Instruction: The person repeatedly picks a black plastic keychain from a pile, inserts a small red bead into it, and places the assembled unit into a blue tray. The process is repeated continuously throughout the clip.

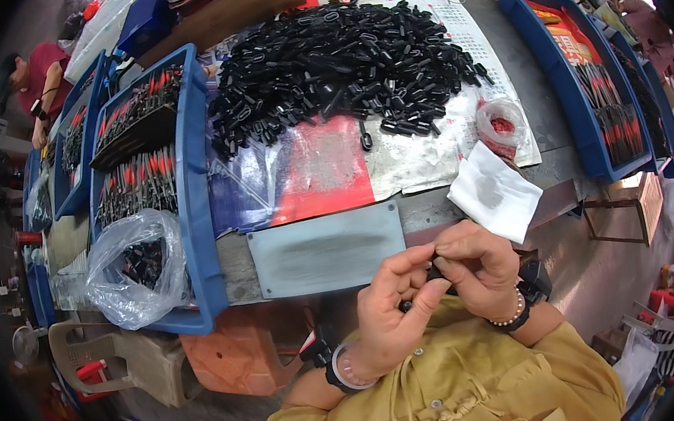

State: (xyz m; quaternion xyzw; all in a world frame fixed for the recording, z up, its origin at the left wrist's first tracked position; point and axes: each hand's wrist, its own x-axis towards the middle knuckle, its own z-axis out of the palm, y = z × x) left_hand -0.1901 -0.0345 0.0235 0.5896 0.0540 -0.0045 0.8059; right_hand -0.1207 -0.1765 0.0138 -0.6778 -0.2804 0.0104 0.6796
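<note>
My left hand (395, 310) and my right hand (482, 271) meet in front of my chest, fingertips nearly touching. Between them they pinch a small black part (435, 269), mostly covered by my fingers. Another dark bit (405, 306) shows under the curled fingers of my left hand. Beyond my hands, a grey-white plate (328, 248) with a dark smudge is fixed at the table edge. A large heap of glossy black looped pieces (331, 65) covers the far middle of the table, one single piece (366, 136) lying apart in front of it.
On the left, a blue crate (203, 183) holds red-tipped dark parts and a clear plastic bag (136, 270). To the right are a white paper (497, 191), a bag of red bits (501, 126) and another blue crate (586, 138). An orange stool (233, 354) stands below the table.
</note>
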